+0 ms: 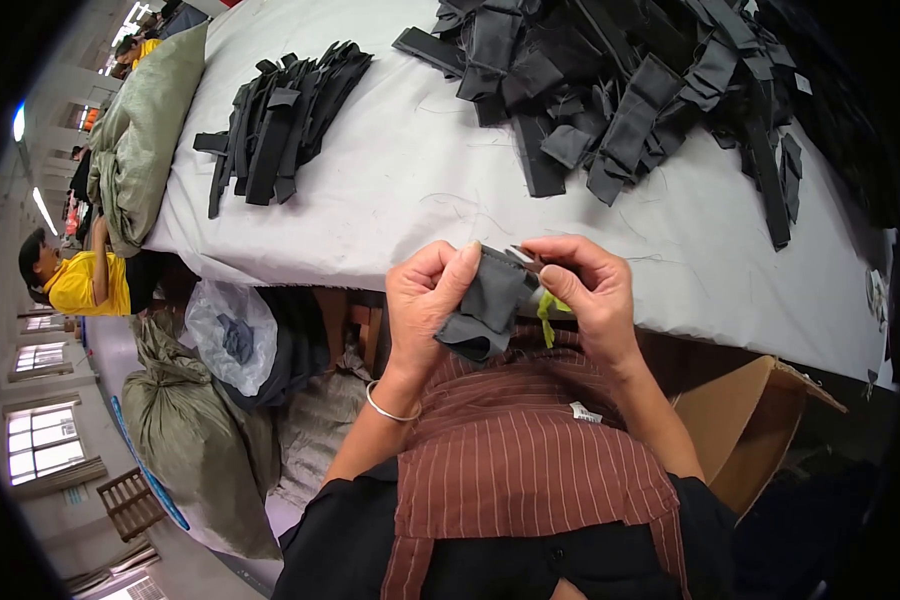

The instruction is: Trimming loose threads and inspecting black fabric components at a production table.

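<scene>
My left hand (432,298) pinches a folded piece of dark grey fabric (492,300) by its upper edge, in front of my apron near the table's edge. In my right hand (592,298) are small metal thread snips (526,258), their blades at the upper right edge of the fabric. A yellow-green cord (547,318) hangs from the snips below my right fingers. Whether the blades touch a thread is too small to tell.
A bundle of dark fabric strips (288,130) lies at the table's left, with a larger loose heap (610,90) at the far right. White cloth covers the table (370,200). Sacks (195,430) stand at left, a cardboard box (740,425) at right. A person in yellow (85,283) sits at far left.
</scene>
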### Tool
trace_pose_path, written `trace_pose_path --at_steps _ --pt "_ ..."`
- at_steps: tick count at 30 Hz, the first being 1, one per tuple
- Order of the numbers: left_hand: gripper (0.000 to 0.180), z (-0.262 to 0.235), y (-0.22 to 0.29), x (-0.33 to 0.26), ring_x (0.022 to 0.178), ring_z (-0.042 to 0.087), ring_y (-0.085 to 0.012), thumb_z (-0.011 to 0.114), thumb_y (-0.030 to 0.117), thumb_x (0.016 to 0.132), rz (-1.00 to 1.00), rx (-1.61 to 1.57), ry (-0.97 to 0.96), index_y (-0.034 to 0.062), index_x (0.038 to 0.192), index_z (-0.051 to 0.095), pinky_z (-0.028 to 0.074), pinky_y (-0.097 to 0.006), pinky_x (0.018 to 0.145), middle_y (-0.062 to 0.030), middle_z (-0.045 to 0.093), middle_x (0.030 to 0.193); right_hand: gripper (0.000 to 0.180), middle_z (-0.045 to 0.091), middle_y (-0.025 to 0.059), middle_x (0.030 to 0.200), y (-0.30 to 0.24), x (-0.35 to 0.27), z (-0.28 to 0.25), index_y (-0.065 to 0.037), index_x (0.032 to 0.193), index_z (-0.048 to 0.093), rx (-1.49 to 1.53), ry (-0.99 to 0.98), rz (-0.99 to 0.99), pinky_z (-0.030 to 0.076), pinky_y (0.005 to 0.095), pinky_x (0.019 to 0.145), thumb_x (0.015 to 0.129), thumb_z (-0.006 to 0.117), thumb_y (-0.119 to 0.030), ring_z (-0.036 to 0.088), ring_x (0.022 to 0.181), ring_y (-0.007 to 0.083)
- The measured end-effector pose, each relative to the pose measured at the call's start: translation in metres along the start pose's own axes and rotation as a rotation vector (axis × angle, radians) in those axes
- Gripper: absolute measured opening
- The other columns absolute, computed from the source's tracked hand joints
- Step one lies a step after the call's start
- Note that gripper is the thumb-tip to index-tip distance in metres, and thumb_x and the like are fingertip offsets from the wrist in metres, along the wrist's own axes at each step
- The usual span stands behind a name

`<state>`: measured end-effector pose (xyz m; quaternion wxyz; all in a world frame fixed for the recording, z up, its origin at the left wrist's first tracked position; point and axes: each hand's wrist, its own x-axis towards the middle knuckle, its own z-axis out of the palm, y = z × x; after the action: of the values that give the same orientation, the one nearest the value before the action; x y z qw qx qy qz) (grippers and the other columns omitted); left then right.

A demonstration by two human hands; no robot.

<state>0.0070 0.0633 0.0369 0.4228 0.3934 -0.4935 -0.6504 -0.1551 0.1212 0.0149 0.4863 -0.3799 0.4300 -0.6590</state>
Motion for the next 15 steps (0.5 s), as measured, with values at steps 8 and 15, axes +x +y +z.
trace_pose_path --at_steps 8,15 --pt "0.032 0.007 0.0 -0.003 0.053 0.032 0.0022 0.065 0.014 0.091 0.038 0.101 0.048 0.006 0.063 0.054 0.021 -0.018 0.046 0.0106 0.044 0.057 0.022 0.066 0.0082 0.081 -0.024 -0.002 -0.012 -0.004 0.095 0.07 -0.696 0.032 -0.39 0.045 0.0275 0.061 0.074 0.071 -0.002 0.057 0.065 0.0169" --pt "0.032 0.004 0.004 -0.005 0.053 0.029 0.0021 0.065 0.013 0.091 0.095 0.126 0.081 0.0055 0.062 0.053 0.02 -0.018 0.045 0.0111 0.042 0.056 0.025 0.064 0.0078 0.078 -0.028 -0.009 -0.017 -0.004 0.094 0.069 -0.611 0.182 -0.361 0.044 0.0292 0.057 0.07 0.073 -0.001 0.056 0.063 0.0197"
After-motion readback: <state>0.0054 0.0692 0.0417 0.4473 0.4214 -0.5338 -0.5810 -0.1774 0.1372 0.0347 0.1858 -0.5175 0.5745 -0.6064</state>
